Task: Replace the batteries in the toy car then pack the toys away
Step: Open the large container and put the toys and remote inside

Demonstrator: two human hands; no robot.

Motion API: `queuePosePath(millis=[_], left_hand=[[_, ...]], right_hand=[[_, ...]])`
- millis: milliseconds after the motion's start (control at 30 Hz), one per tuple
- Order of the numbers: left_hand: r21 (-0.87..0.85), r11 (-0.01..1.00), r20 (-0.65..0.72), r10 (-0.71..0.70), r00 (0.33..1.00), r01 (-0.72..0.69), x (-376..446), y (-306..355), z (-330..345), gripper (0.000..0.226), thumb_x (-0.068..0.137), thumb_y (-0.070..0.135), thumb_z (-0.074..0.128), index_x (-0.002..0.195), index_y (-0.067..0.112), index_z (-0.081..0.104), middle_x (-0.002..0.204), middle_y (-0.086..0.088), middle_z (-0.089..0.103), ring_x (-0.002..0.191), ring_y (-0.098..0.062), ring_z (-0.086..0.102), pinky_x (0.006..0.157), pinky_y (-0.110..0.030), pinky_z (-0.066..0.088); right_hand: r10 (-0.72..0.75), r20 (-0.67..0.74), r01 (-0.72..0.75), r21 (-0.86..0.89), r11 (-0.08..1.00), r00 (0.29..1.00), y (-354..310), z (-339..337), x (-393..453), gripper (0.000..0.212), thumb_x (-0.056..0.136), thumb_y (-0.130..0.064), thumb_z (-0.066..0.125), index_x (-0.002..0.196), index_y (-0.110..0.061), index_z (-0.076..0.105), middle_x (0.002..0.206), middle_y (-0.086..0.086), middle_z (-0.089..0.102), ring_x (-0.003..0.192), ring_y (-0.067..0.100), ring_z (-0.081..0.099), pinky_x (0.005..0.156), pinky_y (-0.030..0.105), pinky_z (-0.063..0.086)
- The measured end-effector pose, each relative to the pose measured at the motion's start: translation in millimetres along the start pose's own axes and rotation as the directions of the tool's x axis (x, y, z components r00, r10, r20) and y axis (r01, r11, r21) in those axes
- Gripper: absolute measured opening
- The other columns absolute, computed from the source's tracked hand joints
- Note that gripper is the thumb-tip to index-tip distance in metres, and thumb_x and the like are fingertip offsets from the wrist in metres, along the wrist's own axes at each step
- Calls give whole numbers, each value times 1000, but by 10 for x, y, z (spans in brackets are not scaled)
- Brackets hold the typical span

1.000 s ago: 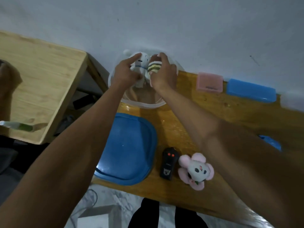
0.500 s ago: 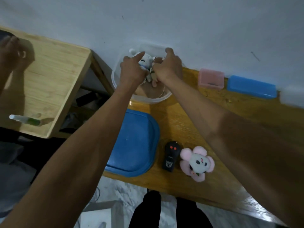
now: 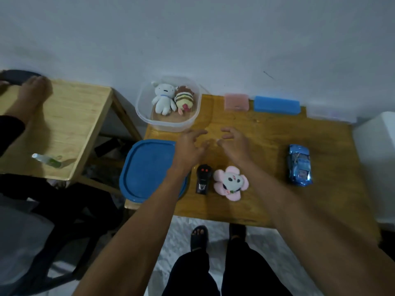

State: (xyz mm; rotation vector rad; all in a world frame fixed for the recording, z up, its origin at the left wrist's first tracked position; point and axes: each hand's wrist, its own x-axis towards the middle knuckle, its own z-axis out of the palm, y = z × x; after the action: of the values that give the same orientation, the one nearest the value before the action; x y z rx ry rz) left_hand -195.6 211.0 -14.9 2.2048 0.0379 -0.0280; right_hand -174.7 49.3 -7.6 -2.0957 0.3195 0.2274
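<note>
A clear plastic tub (image 3: pixel 142 112) stands at the table's back left with a white plush (image 3: pixel 163 99) and a striped brown plush (image 3: pixel 184 99) lying inside. My left hand (image 3: pixel 189 149) and my right hand (image 3: pixel 234 143) hover empty over the table just in front of the tub, fingers spread. Below them lie a black remote control (image 3: pixel 203 178) and a pink flower plush (image 3: pixel 230 182). The blue toy car (image 3: pixel 299 165) sits on the right side of the table. The tub's blue lid (image 3: pixel 147 169) rests at the front left, partly under my left forearm.
A pink case (image 3: pixel 236 101), a blue case (image 3: pixel 276 104) and a clear box (image 3: pixel 332 114) line the wall. A second wooden table (image 3: pixel 64 124) at left holds a small bottle (image 3: pixel 48 160); another person's foot (image 3: pixel 32 97) rests on it. A white box (image 3: pixel 376 159) stands at right.
Both hands let go of the two plush toys in the tub and drew back toward me over the table. The camera view pulled back, revealing the toy car.
</note>
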Motion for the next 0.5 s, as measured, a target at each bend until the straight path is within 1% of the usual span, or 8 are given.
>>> queuePosePath(millis=[100,167,233,267,333,433,467,500], left_hand=[[71,995,60,-76,995,72,-257,-69,142,36,88,31,76,123,23,72,119,-10,66,98,-24,65,81,-35,55],[149,983,98,-118,988,103,-384,-92,215,40,87,30,77,126,22,71,123,-13,63,98,-28,65,84,-38,56],[210,970,131,-150,980,121,-479,-99,286,45,86,25,79,129,20,68,127,-15,58,104,-30,62,89,-38,54],[247,961,143,-166,976,127,-513,-100,319,47,85,23,79,130,21,67,127,-16,55,108,-32,60,92,-40,55],[336,932,162,-199,966,136,-571,-131,393,45,86,22,78,130,25,67,129,-16,51,113,-36,56,95,-45,54],[432,887,178,-258,950,160,-659,-139,507,37,88,17,70,124,25,66,130,-18,48,112,-40,53,94,-49,54],[454,876,185,-274,944,165,-690,-125,544,35,90,16,66,124,24,65,130,-18,46,111,-41,52,92,-49,54],[471,865,190,-288,939,170,-715,-110,580,32,92,16,62,124,23,63,130,-19,44,110,-42,51,91,-49,54]], right_hand=[[41,41,-39,-40,998,998,293,-54,-268,28,89,-27,72,117,-29,68,118,-4,65,109,14,62,79,28,50],[47,30,-44,-104,994,998,478,-82,-423,31,86,-31,73,117,-30,69,126,-3,63,116,15,59,84,32,51],[25,17,-22,-177,984,1000,640,-115,-537,35,80,-36,73,114,-34,70,130,-1,60,120,19,57,89,37,54],[21,22,-16,-212,977,1000,720,-127,-576,37,77,-35,72,114,-34,70,132,0,58,122,20,55,92,38,53],[32,71,-11,-276,961,997,858,-126,-652,44,76,-24,75,119,-29,70,135,5,53,125,24,52,95,36,50],[32,112,2,-296,955,993,1012,-104,-753,57,71,-20,82,126,-30,67,134,10,55,120,27,57,86,29,50],[38,126,2,-301,954,991,1060,-93,-772,62,71,-21,83,130,-30,65,135,11,55,119,28,58,87,30,51],[37,139,8,-312,950,990,1087,-84,-786,66,72,-22,84,134,-30,62,137,11,55,120,29,57,90,34,52]])
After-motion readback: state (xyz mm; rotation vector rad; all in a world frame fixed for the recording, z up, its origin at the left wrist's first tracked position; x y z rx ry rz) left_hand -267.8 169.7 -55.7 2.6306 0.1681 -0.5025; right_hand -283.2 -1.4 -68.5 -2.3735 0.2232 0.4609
